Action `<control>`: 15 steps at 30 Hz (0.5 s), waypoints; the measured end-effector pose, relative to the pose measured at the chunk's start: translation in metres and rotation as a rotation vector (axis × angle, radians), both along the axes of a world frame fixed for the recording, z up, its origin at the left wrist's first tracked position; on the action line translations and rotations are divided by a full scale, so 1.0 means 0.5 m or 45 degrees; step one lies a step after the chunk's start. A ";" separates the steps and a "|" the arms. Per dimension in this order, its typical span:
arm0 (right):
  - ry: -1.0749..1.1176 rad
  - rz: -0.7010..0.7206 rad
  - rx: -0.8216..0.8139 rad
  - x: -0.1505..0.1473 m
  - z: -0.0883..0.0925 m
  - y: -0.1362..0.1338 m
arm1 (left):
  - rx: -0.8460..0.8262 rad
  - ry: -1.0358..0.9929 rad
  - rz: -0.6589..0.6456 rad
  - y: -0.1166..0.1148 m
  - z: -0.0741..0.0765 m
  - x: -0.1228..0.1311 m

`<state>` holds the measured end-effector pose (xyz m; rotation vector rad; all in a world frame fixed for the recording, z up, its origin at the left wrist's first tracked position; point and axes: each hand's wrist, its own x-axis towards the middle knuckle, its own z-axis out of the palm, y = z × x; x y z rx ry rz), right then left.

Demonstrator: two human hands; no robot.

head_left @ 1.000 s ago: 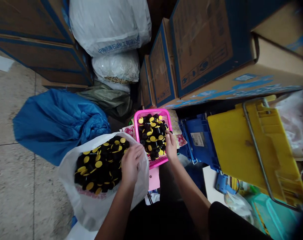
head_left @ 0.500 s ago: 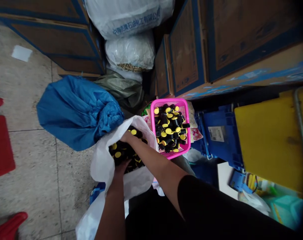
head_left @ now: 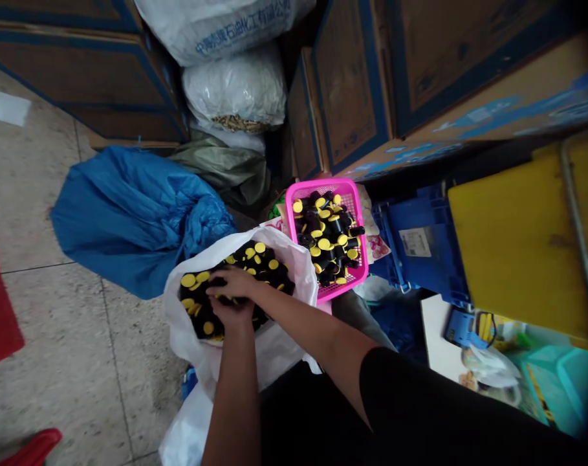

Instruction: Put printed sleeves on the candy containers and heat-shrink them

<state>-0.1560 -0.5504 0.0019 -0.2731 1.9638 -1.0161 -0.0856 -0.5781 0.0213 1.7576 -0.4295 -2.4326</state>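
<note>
A white sack point(head_left: 177, 330) stands open in front of me, full of small black cylindrical pieces with round yellow ends point(head_left: 273, 265). Over the heap in it, my left hand point(head_left: 231, 312) and my right hand point(head_left: 236, 283) come together, fingers curled around some of these black pieces. How many they hold is hidden between the palms. Just right of the sack, a pink plastic basket point(head_left: 363, 259) holds more of the same pieces, heaped up near its rim.
A blue sack point(head_left: 133, 220) lies left of the white one. Cartons point(head_left: 352, 84) are stacked behind and to the right, near clear bags point(head_left: 235, 90). At right stand a blue crate point(head_left: 420, 239) and a yellow panel point(head_left: 517, 246). Red objects point(head_left: 0, 310) lie on the floor.
Both hands have risen from deep among the pieces and come together, with black pieces between them. The sack's mouth shows wider, with more of the heap visible. The view has shifted slightly.
</note>
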 end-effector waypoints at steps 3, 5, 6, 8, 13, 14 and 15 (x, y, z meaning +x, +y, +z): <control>0.057 0.050 -0.010 0.049 0.067 0.016 | -0.138 0.028 0.036 0.022 0.055 0.017; 0.103 0.053 -0.061 0.074 0.126 0.033 | -0.217 0.039 0.049 0.035 0.106 0.035; 0.134 0.043 -0.095 0.081 0.158 0.046 | -0.244 0.045 0.049 0.042 0.134 0.042; 0.218 -0.053 -0.172 0.083 0.227 0.081 | -0.263 0.065 0.023 0.060 0.192 0.049; 0.476 -0.615 -0.318 0.030 0.358 0.221 | -0.071 0.219 -0.223 0.157 0.290 -0.014; 0.560 -0.719 -0.324 0.010 0.365 0.252 | 0.003 0.271 -0.290 0.184 0.295 -0.045; 0.654 -0.827 -0.315 -0.013 0.364 0.282 | 0.073 0.320 -0.352 0.211 0.295 -0.081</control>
